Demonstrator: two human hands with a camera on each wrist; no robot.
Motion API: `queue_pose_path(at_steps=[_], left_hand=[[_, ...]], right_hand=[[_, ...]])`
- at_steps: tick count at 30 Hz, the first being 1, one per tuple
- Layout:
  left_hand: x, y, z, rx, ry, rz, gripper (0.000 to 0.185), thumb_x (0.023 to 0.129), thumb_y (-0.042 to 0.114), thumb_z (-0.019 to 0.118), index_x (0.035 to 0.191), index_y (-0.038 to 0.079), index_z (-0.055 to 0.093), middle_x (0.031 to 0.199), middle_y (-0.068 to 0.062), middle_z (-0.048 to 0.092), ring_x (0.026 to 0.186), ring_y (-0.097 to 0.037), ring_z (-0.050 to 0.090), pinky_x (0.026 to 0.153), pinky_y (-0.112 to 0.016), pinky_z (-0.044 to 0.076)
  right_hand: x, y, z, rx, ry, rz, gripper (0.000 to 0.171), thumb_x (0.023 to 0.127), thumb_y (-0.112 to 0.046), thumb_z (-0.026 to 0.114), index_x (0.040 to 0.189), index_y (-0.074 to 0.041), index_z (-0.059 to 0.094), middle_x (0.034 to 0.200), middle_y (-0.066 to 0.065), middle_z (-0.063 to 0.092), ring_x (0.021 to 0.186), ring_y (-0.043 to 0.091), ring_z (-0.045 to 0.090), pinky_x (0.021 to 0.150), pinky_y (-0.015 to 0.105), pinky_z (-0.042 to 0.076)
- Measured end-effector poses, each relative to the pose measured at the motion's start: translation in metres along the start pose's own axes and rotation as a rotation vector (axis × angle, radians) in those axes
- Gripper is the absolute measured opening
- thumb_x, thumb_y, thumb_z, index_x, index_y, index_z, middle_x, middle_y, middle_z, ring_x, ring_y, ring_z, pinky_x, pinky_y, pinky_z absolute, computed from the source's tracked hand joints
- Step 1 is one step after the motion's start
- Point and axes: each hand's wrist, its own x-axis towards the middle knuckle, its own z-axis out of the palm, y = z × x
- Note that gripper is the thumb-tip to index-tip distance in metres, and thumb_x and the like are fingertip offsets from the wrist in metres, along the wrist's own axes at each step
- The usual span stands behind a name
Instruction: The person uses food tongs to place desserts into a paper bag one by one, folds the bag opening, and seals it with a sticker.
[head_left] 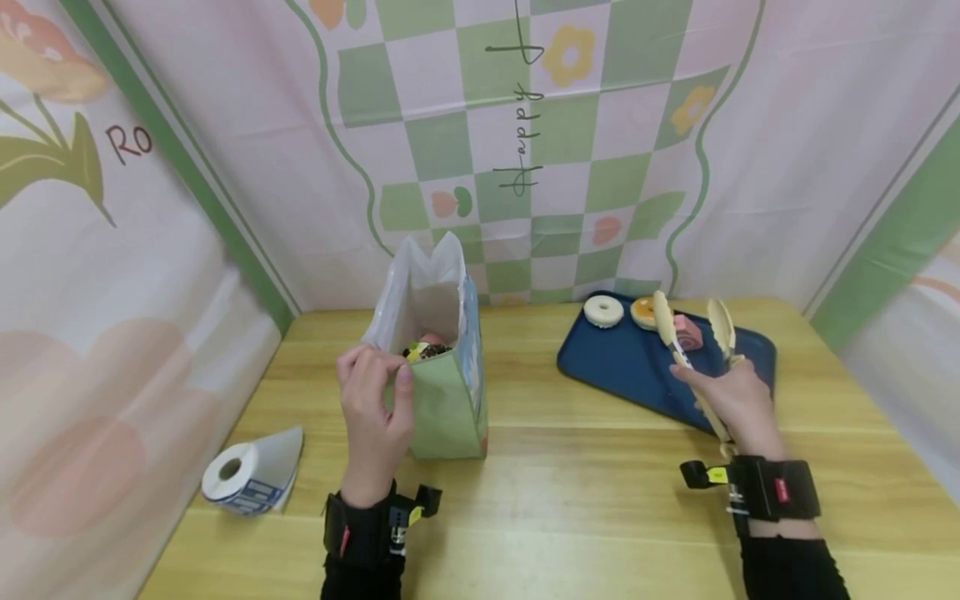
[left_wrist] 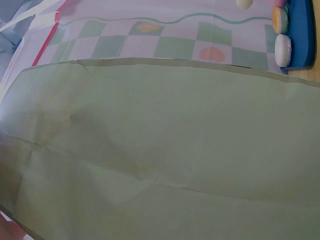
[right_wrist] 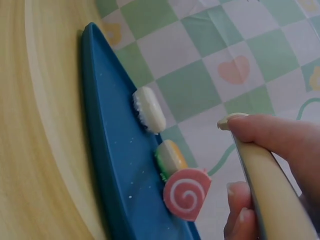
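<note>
A green paper bag (head_left: pixel 444 392) stands open on the wooden table, with dark and pink items inside. My left hand (head_left: pixel 372 392) pinches the bag's near rim. In the left wrist view the bag's green side (left_wrist: pixel 160 150) fills the frame. My right hand (head_left: pixel 731 396) grips cream tongs (head_left: pixel 693 346), their two spoon ends spread apart over a blue tray (head_left: pixel 637 367). On the tray lie a white donut (head_left: pixel 603 312), an orange donut (head_left: pixel 642 312) and a pink swirl roll (head_left: pixel 687 331). The right wrist view shows the roll (right_wrist: pixel 186 193), the orange donut (right_wrist: pixel 170 157) and the white donut (right_wrist: pixel 149 109).
A roll of labels (head_left: pixel 247 477) lies at the table's left front. Patterned cloth walls (head_left: pixel 525 150) close in the back and both sides of the table (head_left: pixel 585 492).
</note>
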Motion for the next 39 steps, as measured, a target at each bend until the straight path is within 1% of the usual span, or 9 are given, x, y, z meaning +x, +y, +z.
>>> queue_pose_path(at_steps=[7, 10, 13, 15, 17, 23, 27, 31, 39], left_hand=[[0.0, 0.0, 0.0, 0.0, 0.003, -0.001, 0.036, 0.101, 0.025, 0.048, 0.076, 0.002, 0.059, 0.071, -0.006, 0.056, 0.071, -0.021, 0.051, 0.094, -0.04, 0.035], [0.0, 0.0, 0.0, 0.004, -0.001, -0.003, 0.035, 0.101, 0.025, 0.048, 0.076, 0.002, 0.058, 0.071, -0.006, 0.056, 0.072, -0.021, 0.05, 0.095, -0.039, 0.035], [0.0, 0.0, 0.0, 0.005, 0.001, 0.0, 0.035, 0.101, 0.025, 0.048, 0.077, 0.002, 0.058, 0.072, -0.006, 0.056, 0.072, -0.021, 0.05, 0.095, -0.039, 0.035], [0.0, 0.0, 0.0, 0.004, 0.002, 0.0, 0.035, 0.101, 0.024, 0.048, 0.077, 0.002, 0.058, 0.072, -0.006, 0.056, 0.072, -0.022, 0.05, 0.095, -0.038, 0.035], [0.0, 0.0, 0.0, 0.003, 0.004, 0.0, 0.035, 0.101, 0.025, 0.048, 0.077, 0.002, 0.058, 0.072, -0.006, 0.056, 0.072, -0.022, 0.05, 0.095, -0.038, 0.035], [0.0, -0.001, 0.0, 0.0, 0.005, -0.001, 0.036, 0.101, 0.026, 0.048, 0.076, 0.002, 0.059, 0.072, -0.006, 0.056, 0.072, -0.022, 0.05, 0.093, -0.042, 0.035], [-0.001, -0.002, 0.0, 0.002, 0.003, -0.002, 0.036, 0.101, 0.026, 0.048, 0.076, 0.002, 0.059, 0.072, -0.006, 0.056, 0.072, -0.022, 0.05, 0.093, -0.042, 0.035], [0.0, -0.001, 0.0, 0.006, -0.002, -0.004, 0.036, 0.102, 0.026, 0.047, 0.077, 0.002, 0.058, 0.072, -0.006, 0.056, 0.072, -0.022, 0.05, 0.094, -0.041, 0.035], [-0.001, -0.001, -0.001, 0.008, 0.003, 0.001, 0.036, 0.102, 0.025, 0.047, 0.076, 0.002, 0.057, 0.071, -0.006, 0.056, 0.071, -0.021, 0.05, 0.095, -0.039, 0.035]], right_hand=[[0.003, 0.005, 0.003, 0.009, -0.013, 0.032, 0.136, 0.075, -0.08, 0.057, 0.148, 0.017, -0.004, 0.08, 0.013, 0.073, 0.068, 0.02, 0.069, 0.059, 0.03, 0.048], [0.005, 0.007, 0.003, 0.004, -0.025, 0.062, 0.137, 0.075, -0.081, 0.056, 0.148, 0.016, -0.008, 0.1, 0.026, 0.07, 0.086, 0.032, 0.07, 0.07, 0.041, 0.052], [0.008, 0.009, 0.002, -0.008, -0.055, 0.105, 0.138, 0.074, -0.084, 0.053, 0.148, 0.015, -0.01, 0.14, 0.041, 0.042, 0.123, 0.052, 0.05, 0.092, 0.06, 0.045], [0.009, 0.011, 0.003, -0.013, -0.081, 0.128, 0.139, 0.073, -0.085, 0.052, 0.148, 0.014, -0.009, 0.15, 0.044, 0.017, 0.134, 0.059, 0.031, 0.102, 0.067, 0.035], [0.01, 0.012, 0.004, -0.015, -0.104, 0.138, 0.139, 0.073, -0.086, 0.05, 0.148, 0.015, -0.008, 0.151, 0.044, 0.012, 0.136, 0.059, 0.027, 0.105, 0.068, 0.032], [0.009, 0.016, 0.007, -0.022, -0.147, 0.115, 0.138, 0.075, -0.086, 0.047, 0.147, 0.017, -0.01, 0.134, 0.041, 0.045, 0.119, 0.05, 0.051, 0.092, 0.059, 0.045], [0.009, 0.017, 0.008, -0.018, -0.158, 0.099, 0.138, 0.075, -0.086, 0.047, 0.147, 0.018, -0.008, 0.096, 0.02, 0.07, 0.086, 0.03, 0.067, 0.069, 0.038, 0.05], [0.01, 0.018, 0.009, -0.005, -0.169, 0.093, 0.133, 0.077, -0.084, 0.049, 0.148, 0.018, 0.002, 0.079, 0.007, 0.071, 0.071, 0.021, 0.066, 0.06, 0.032, 0.048], [0.013, 0.02, 0.012, 0.02, -0.186, 0.083, 0.125, 0.077, -0.083, 0.05, 0.145, 0.017, 0.02, 0.078, 0.006, 0.07, 0.069, 0.021, 0.066, 0.057, 0.034, 0.049]])
